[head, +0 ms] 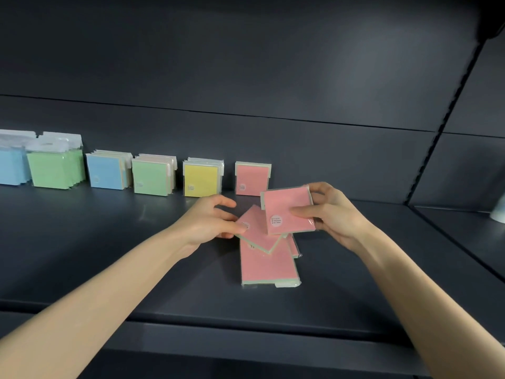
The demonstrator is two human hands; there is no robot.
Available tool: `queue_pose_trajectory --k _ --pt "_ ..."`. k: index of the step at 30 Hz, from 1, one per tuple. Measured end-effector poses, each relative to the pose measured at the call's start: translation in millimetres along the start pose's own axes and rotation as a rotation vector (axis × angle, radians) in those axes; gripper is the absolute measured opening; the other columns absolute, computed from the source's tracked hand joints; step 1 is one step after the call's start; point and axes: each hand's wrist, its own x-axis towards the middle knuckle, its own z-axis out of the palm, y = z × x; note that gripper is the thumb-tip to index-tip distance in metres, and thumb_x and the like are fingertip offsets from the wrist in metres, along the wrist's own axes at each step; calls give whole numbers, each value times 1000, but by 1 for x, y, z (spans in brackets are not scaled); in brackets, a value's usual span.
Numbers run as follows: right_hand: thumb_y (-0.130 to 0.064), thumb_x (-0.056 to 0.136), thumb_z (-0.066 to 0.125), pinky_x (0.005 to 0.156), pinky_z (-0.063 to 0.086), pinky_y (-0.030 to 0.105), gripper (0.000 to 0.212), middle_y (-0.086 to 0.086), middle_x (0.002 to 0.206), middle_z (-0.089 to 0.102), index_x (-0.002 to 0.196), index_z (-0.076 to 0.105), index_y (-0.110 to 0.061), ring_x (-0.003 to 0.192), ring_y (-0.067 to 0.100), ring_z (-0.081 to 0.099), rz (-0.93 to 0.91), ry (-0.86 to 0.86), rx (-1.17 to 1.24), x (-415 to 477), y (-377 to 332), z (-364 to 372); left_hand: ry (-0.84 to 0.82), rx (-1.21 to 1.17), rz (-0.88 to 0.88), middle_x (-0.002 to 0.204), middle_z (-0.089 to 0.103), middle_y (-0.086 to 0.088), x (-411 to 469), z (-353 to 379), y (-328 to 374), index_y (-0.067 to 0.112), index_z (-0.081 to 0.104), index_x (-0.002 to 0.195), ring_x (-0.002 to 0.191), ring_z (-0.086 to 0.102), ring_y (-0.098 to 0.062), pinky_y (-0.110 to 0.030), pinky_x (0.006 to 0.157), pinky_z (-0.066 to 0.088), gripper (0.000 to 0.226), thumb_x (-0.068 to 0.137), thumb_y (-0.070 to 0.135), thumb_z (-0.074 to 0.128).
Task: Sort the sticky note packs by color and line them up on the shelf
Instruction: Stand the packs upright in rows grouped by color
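Note:
My right hand (pixel 332 212) grips a pink sticky note pack (pixel 287 212) by its right edge, held up above the shelf. Just left of it, my left hand (pixel 211 220) pinches the corner of a second pink pack (pixel 257 233), tilted up off a small pile. Another pink pack (pixel 266 266) lies flat under it on the dark shelf (pixel 136 255). Against the back wall stand upright rows: one pink pack (pixel 251 177), yellow packs (pixel 200 180), green packs (pixel 150 176) and blue packs (pixel 105 172).
Larger green packs (pixel 54 166) and larger blue packs (pixel 11 166) with white hang tabs stand at the far left. The shelf's front edge (pixel 246 318) runs below my forearms. A slotted upright (pixel 448 113) bounds the bay on the right, with a pale object (pixel 498 212) beyond it.

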Motion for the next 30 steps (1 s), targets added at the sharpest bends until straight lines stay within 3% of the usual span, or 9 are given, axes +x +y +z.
queue_pose_trajectory --k 4,8,11,15,18,20,22,27,30 --pt "4 81 67 66 56 27 42 6 105 69 117 53 -12 90 18 69 -18 -21 18 6 -1 6 16 -121 -33 103 66 -18 3 -9 0 -1 43 133 77 65 -19 -22 66 58 60 79 -5 69" --pt "5 80 67 70 58 34 36 5 100 68 112 54 -7 92 21 69 -22 -15 50 17 -2 15 -58 -230 11 102 65 -16 4 -16 5 2 64 105 82 66 -20 -26 69 59 23 85 -9 60" --pt "6 80 67 74 58 40 38 3 96 66 112 50 -6 90 21 67 -26 21 17 27 -4 24 -76 -393 22 99 63 -17 11 -20 7 4 61 107 84 68 -24 -33 74 59 29 85 -14 55" --pt "4 80 69 65 60 32 42 8 102 66 115 48 -6 91 22 68 -19 17 36 40 -8 34 -130 -467 43 104 62 -22 23 -25 8 3 56 115 90 68 -28 -39 80 58 35 85 -14 55" --pt "5 79 69 69 60 35 46 11 106 66 117 47 -9 92 25 68 -58 15 -23 50 -12 40 -134 -205 119 101 64 -12 32 -29 9 10 52 121 93 67 -22 -37 84 57 42 83 -4 65" --pt "5 79 69 71 60 35 49 8 107 64 120 47 -12 94 24 67 -101 27 -115 57 -14 43 -97 -22 175 97 68 -5 40 -32 13 24 45 127 91 68 -17 -29 80 57 55 81 12 72" --pt "4 79 69 74 59 37 48 8 108 64 119 49 -14 97 23 66 -140 32 -192 66 -13 46 -51 165 231 92 71 -4 51 -35 20 35 42 124 85 66 -14 -22 75 53 53 82 26 72" --pt "3 81 66 84 56 45 30 4 98 66 102 56 -16 96 27 66 -211 98 -336 94 -7 47 51 600 407 83 68 0 88 -42 28 20 55 103 63 55 -13 -22 57 39 22 85 23 68" --pt "1 80 67 86 54 45 29 7 99 66 94 57 -23 93 27 66 -239 146 -378 109 -1 44 87 798 475 88 66 1 104 -43 34 15 60 106 71 52 -13 -27 67 44 19 88 20 64"
